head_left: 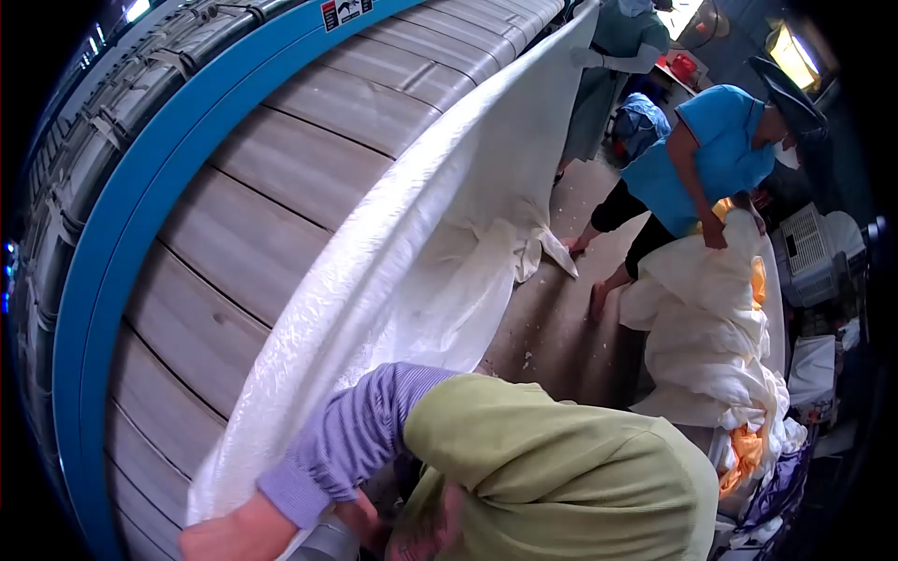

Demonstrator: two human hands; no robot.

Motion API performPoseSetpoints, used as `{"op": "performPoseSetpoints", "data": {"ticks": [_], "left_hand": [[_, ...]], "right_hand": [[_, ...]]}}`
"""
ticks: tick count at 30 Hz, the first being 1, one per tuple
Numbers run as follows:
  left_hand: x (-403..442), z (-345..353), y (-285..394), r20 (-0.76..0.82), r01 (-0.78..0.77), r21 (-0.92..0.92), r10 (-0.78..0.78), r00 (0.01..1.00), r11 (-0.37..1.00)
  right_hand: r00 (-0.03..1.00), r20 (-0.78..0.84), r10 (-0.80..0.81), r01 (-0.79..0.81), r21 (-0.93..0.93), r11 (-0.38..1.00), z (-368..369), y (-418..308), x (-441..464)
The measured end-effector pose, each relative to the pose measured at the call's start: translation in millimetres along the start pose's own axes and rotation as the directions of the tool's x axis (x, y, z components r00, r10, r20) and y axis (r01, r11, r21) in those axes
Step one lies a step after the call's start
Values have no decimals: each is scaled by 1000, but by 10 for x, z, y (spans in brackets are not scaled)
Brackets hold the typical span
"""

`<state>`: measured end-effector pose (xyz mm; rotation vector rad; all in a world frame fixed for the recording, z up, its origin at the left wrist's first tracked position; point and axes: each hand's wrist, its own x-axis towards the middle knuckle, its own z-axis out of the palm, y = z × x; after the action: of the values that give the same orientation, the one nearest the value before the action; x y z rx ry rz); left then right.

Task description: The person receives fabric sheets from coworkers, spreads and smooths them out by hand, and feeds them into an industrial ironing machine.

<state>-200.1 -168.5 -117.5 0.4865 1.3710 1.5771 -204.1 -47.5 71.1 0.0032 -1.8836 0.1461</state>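
A long white cloth point(374, 224) runs along the edge of a slatted machine bed, its upper part stretched and its lower folds hanging towards the floor. At the lower left, beyond a purple striped sleeve, my right hand point(229, 538) is against the near end of this cloth; its fingers are cut off or hidden, so its grip cannot be made out. Partly behind the sleeve, bare skin that appears to be my left hand point(360, 517) shows low in the view, its fingers hidden. Green clothing point(561, 458) fills the lower middle.
A blue curved frame point(108, 252) borders the slatted bed point(271, 206). A co-worker in a blue top point(730, 140) bends over heaped white cloth point(697, 327) with orange pieces. Another person point(608, 84) stands at the cloth's far end. A grey crate point(809, 243) is at right.
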Motion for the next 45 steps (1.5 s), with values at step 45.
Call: {"op": "performPoseSetpoints", "data": {"ticks": [45], "left_hand": [[1176,-760,-639,-85,-21,426,63,994,905]], "right_hand": [[406,-146,902,-826,-480,294,-1347,-573,-3054]]}}
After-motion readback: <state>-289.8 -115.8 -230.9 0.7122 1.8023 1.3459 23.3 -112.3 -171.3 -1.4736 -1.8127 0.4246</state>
